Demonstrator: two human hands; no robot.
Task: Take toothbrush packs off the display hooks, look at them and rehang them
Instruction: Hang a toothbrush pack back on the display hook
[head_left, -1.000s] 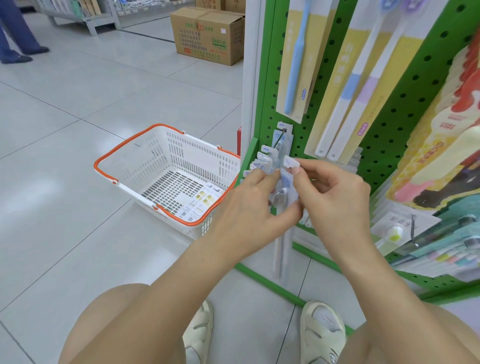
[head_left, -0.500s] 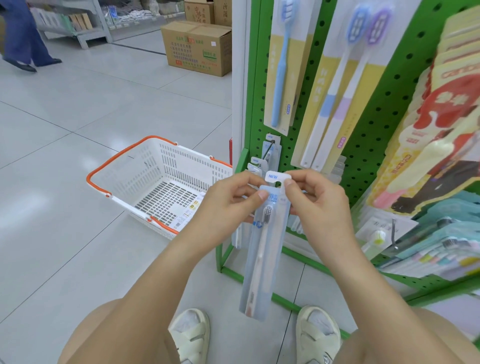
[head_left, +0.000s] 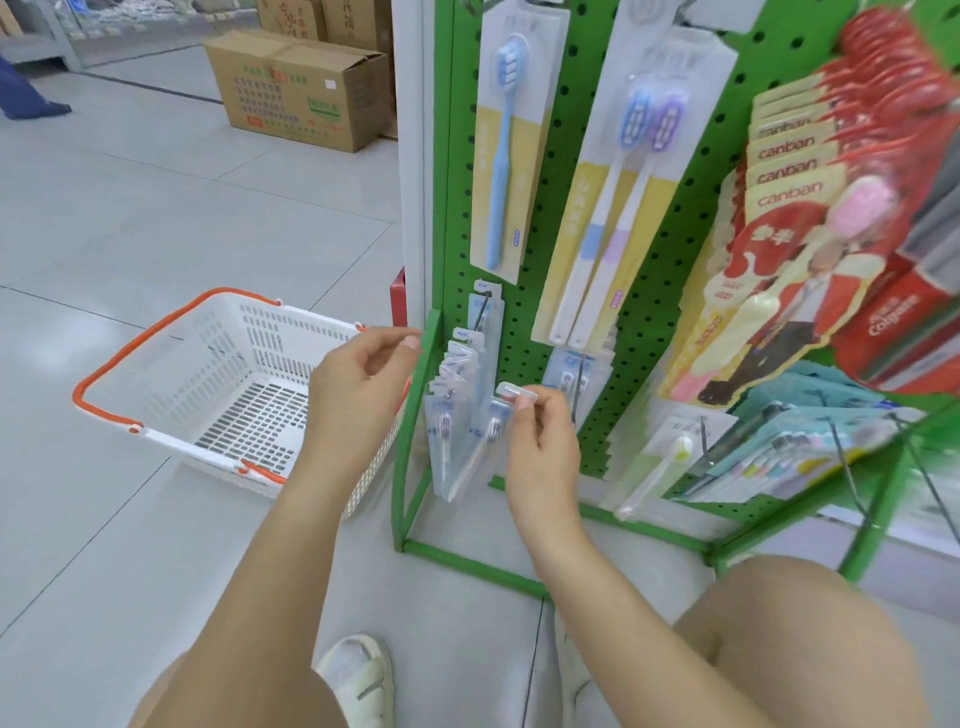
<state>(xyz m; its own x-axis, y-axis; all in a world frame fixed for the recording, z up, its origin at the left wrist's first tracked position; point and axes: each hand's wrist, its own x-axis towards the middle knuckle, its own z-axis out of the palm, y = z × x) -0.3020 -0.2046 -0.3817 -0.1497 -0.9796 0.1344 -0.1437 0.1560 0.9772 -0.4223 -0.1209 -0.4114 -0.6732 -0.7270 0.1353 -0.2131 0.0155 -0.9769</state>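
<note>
My right hand (head_left: 543, 447) pinches the white top tab of a clear toothbrush pack (head_left: 480, 447), which hangs tilted in front of the green pegboard rack (head_left: 654, 270). Just left of it, several like packs (head_left: 457, 374) hang in a row on a low black hook (head_left: 485, 306). My left hand (head_left: 358, 384) hovers left of that row, fingers loosely curled and holding nothing, its fingertips near the rack's green edge.
A white shopping basket with orange handles (head_left: 171, 332) stands on the tiled floor at left. Larger toothbrush packs (head_left: 506, 150) and red packs (head_left: 800, 228) hang higher on the rack. A cardboard box (head_left: 301, 88) sits behind. My sandalled foot (head_left: 358, 675) is below.
My left hand has let go of the pack and drawn left. My right hand alone now carries the pack, lowered and nearer the hook row. The camera has tilted up.
</note>
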